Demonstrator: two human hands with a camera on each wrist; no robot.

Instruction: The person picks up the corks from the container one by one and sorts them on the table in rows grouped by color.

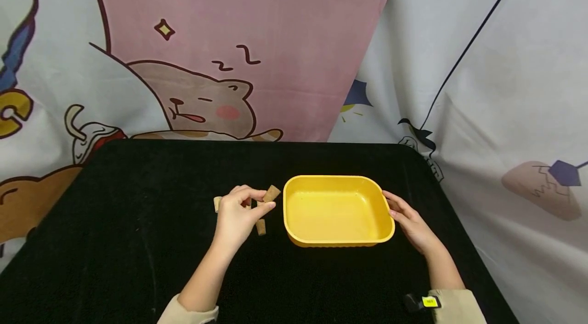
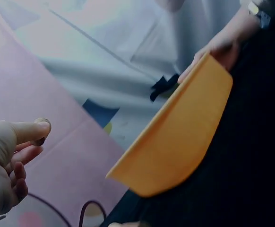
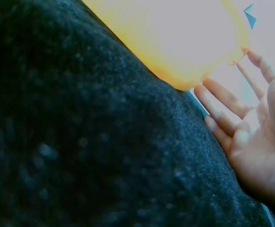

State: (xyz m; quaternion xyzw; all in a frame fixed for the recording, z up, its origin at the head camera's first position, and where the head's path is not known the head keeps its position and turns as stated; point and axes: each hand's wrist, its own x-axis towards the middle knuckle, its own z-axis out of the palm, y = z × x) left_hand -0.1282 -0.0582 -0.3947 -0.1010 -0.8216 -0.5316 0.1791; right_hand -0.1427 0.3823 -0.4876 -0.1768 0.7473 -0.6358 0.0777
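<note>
Between thumb and forefinger my left hand (image 1: pixel 236 217) pinches a small tan cork stopper (image 1: pixel 271 193), just off the left rim of a yellow plastic basin (image 1: pixel 339 243). The left wrist view shows the pinched cork largely covered by the fingertips. Loose corks lie on the black cloth around that hand, one cork (image 1: pixel 261 227) below the fingers and another cork (image 1: pixel 217 204) partly behind the hand. At the basin's right end, my right hand (image 1: pixel 415 227) touches the outer wall with fairly straight, spread fingers, as the right wrist view (image 3: pixel 255 127) also shows.
A black cloth (image 1: pixel 115 232) covers the table. Behind it hangs a printed curtain (image 1: pixel 298 33) with cartoon animals, and more white curtain (image 1: pixel 514 109) runs along the right side. A small black device (image 1: pixel 420 302) with a yellow label sits at the right sleeve.
</note>
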